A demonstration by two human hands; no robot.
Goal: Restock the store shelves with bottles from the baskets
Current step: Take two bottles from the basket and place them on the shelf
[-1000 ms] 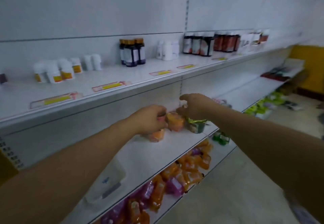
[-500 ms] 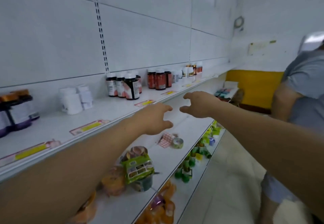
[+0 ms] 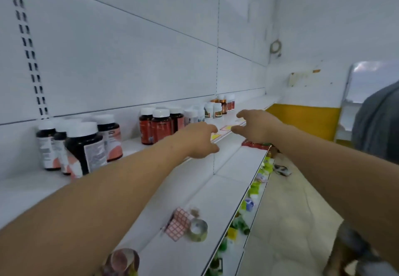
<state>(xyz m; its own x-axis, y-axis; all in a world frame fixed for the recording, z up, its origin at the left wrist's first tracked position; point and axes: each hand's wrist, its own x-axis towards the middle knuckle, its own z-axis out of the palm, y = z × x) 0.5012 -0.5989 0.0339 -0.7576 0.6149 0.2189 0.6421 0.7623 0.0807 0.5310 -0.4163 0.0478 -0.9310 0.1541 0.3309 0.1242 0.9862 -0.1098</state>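
Both my arms reach out over the white shelves. My left hand (image 3: 199, 140) hovers in front of the upper shelf (image 3: 133, 146), fingers relaxed and holding nothing. My right hand (image 3: 257, 126) is further right at the same height, also with nothing in it and its fingers spread. Dark bottles with white caps (image 3: 83, 148) stand on the upper shelf at the left, red-brown bottles (image 3: 160, 127) in the middle, and small white and orange bottles (image 3: 218, 108) further back. No basket is in view.
The middle shelf (image 3: 228, 180) carries a pink checked packet (image 3: 180, 224), a tape roll (image 3: 198, 230) and a round pack (image 3: 123, 261) near me. Green and yellow items (image 3: 244, 224) line the lower shelf. A person in grey (image 3: 377, 124) stands at right. A yellow wall (image 3: 306, 122) is behind.
My hands let go of the packs on the middle shelf and lifted, both holding nothing. The view has swung right along the shelves, and the person in grey has come into view.
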